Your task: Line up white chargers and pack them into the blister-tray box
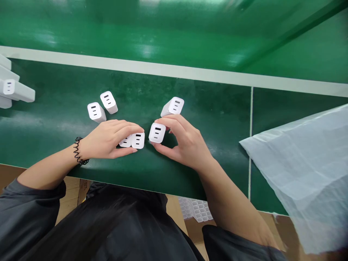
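My left hand (112, 139) curls round two white USB chargers (138, 140) that stand side by side, their port faces turned up. Part of the left one is covered by my fingers. Between the thumb and fingers of my right hand (185, 141) is another USB charger (157, 133), a small gap to the right of that pair. Just beyond my right fingers stands one more charger (174, 106), slightly tilted. Past my left hand are two others, a nearer charger (95, 111) and a farther charger (108, 102).
Several white chargers (23, 91) lie piled at the far left of the green table (217, 108). A translucent plastic sheet (304, 156) hangs over the right front edge. A pale strip (174, 71) crosses the back. Below the edge are cardboard and a honeycomb-patterned tray (200, 210).
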Demonstrator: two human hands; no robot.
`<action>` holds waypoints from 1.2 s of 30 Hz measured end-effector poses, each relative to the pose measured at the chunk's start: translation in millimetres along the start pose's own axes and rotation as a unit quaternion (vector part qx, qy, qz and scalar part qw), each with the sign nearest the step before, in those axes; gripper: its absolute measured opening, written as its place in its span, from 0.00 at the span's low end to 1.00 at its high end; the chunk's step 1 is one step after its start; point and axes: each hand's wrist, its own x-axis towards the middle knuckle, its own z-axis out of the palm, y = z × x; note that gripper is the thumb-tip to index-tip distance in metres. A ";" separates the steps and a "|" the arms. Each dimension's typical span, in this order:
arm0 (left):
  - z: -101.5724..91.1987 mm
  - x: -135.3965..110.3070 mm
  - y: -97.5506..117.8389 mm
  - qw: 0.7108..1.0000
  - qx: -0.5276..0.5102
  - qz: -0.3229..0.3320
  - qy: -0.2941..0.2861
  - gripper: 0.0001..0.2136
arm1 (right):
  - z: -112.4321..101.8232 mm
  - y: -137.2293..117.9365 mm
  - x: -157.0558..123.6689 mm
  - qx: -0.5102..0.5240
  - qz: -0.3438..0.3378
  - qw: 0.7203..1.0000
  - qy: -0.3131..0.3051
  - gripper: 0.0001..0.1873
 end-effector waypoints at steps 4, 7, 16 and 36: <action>0.2 -0.1 -0.2 1.000 0.002 0.001 0.001 0.18 | 1.4 0.0 1.3 -0.005 -0.020 0.999 0.024 0.19; 0.2 -0.5 -0.4 1.000 0.003 0.002 0.001 0.18 | -3.4 2.4 2.3 -0.028 -0.021 0.995 0.090 0.21; 3.2 -3.7 2.0 1.000 -0.015 0.011 -0.007 0.16 | -36.6 44.3 1.9 0.008 0.173 0.982 0.072 0.18; -56.5 -31.0 -67.1 0.968 -0.058 -0.242 -0.036 0.48 | 17.1 43.8 4.2 0.133 0.083 0.988 -0.008 0.40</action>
